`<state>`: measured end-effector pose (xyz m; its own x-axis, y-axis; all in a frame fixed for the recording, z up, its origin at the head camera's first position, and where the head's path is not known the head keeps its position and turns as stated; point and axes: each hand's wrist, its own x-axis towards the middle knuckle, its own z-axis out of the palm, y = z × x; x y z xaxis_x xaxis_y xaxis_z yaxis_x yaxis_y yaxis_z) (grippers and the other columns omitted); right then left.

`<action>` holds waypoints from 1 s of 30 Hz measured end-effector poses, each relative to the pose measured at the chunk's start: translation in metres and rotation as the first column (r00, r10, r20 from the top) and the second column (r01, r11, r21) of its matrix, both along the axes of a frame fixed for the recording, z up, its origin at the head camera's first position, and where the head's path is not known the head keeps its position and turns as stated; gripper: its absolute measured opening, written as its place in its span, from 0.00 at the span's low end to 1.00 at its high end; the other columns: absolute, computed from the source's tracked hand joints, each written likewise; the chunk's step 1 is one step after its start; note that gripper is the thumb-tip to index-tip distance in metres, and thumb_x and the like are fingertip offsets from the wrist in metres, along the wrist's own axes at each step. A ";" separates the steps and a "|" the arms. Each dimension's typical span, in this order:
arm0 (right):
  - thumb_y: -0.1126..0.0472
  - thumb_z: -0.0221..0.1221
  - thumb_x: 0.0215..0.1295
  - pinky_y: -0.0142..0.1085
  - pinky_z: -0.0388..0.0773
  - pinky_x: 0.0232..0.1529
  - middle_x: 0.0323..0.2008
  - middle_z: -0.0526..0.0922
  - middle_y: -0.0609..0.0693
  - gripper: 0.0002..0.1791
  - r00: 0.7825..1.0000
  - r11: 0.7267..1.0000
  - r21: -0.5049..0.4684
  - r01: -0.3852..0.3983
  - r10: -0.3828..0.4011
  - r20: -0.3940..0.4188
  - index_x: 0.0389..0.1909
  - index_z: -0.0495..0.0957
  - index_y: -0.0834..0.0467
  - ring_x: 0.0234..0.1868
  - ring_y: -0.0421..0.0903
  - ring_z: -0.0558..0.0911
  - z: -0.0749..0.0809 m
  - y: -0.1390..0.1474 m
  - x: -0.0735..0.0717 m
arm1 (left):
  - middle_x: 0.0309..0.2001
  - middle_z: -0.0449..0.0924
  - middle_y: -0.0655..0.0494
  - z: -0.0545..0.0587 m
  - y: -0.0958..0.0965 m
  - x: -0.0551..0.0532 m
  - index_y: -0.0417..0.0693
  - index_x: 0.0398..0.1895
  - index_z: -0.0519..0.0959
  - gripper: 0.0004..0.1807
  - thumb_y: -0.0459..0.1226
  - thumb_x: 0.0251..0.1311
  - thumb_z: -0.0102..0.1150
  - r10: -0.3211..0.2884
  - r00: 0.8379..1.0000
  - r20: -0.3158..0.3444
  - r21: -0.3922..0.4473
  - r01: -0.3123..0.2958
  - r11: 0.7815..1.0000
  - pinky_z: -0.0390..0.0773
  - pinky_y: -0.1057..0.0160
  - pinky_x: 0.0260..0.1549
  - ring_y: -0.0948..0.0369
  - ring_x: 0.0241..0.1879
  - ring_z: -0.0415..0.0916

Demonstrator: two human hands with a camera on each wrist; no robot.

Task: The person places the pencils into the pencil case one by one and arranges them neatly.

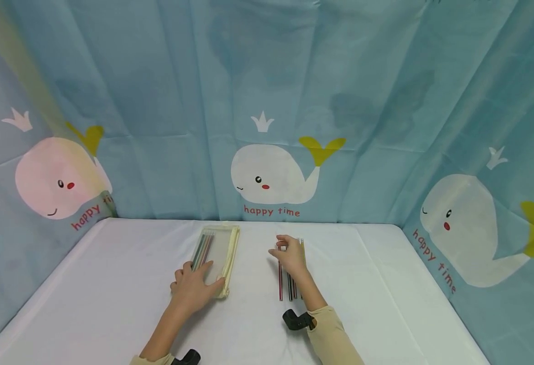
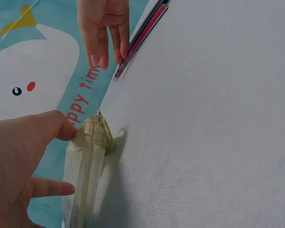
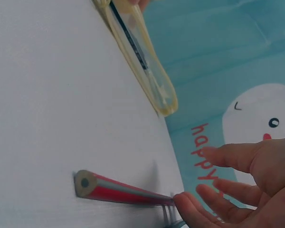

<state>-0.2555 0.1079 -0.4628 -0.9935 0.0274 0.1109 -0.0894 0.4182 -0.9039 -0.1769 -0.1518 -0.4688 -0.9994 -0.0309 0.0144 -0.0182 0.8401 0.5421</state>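
Note:
A clear pencil case (image 1: 223,243) with pale yellow edging lies on the white table, with several pencils (image 1: 204,247) showing inside along its left side. My left hand (image 1: 192,289) rests over the near end of the case, fingers spread, thumb by the zipper (image 2: 88,166). To the right lie several loose pencils, among them a red one (image 1: 280,284) and a black one (image 1: 290,289). Over their far part hovers my right hand (image 1: 291,257), its fingers loosely bent and nothing between them. Its fingertips come close to the red pencil (image 3: 128,191) in the right wrist view.
The white tabletop (image 1: 385,304) reaches back to a blue curtain (image 1: 367,101) printed with whales. Black wrist cameras are strapped on both arms, the right one (image 1: 295,320) just in front of the loose pencils.

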 end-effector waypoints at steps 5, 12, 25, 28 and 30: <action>0.69 0.71 0.61 0.48 0.83 0.45 0.48 0.86 0.67 0.26 1.000 0.999 0.040 0.026 -0.025 -0.010 0.60 0.79 0.73 0.49 0.62 0.84 0.000 0.001 0.001 | 0.68 0.59 0.17 -0.001 0.000 0.000 0.41 0.72 0.75 0.40 0.58 0.66 0.61 0.002 1.000 -0.001 0.000 -0.002 1.000 0.66 0.24 0.51 0.22 0.65 0.59; 0.69 0.73 0.59 0.52 0.83 0.46 0.48 0.86 0.69 0.28 1.000 0.996 0.085 0.027 -0.028 0.011 0.59 0.80 0.73 0.52 0.66 0.83 0.001 0.003 0.003 | 0.69 0.59 0.17 0.000 0.000 0.001 0.42 0.72 0.75 0.40 0.58 0.66 0.61 0.003 1.000 0.001 0.001 -0.003 1.000 0.66 0.24 0.51 0.22 0.65 0.59; 0.70 0.74 0.58 0.38 0.85 0.34 0.52 0.83 0.67 0.32 0.993 0.998 0.057 -0.009 0.002 0.116 0.64 0.78 0.71 0.41 0.52 0.85 0.001 0.001 0.005 | 0.70 0.59 0.17 0.000 -0.001 0.000 0.42 0.72 0.75 0.40 0.60 0.66 0.60 -0.003 1.000 0.010 0.002 0.003 1.000 0.66 0.24 0.51 0.22 0.66 0.59; 0.70 0.75 0.56 0.38 0.85 0.34 0.51 0.84 0.66 0.33 0.993 0.998 0.063 -0.005 -0.003 0.120 0.64 0.78 0.71 0.41 0.51 0.85 0.000 -0.001 0.005 | 0.70 0.59 0.17 0.000 -0.001 0.001 0.41 0.72 0.75 0.40 0.59 0.66 0.60 -0.003 1.000 0.010 0.004 0.003 1.000 0.66 0.24 0.51 0.22 0.66 0.59; 0.71 0.75 0.55 0.38 0.85 0.35 0.51 0.84 0.66 0.34 0.992 0.998 0.058 -0.003 -0.004 0.123 0.64 0.78 0.71 0.42 0.52 0.84 0.000 -0.003 0.005 | 0.70 0.58 0.17 0.000 -0.001 0.001 0.41 0.72 0.75 0.40 0.59 0.66 0.60 -0.001 1.000 0.011 0.005 0.001 1.000 0.66 0.24 0.51 0.22 0.66 0.59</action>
<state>-0.2503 0.1050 -0.4632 -0.9996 0.0253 -0.0110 0.0216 0.4706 -0.8821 -0.1756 -0.1527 -0.4685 -0.9996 -0.0297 0.0030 -0.0233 0.8372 0.5463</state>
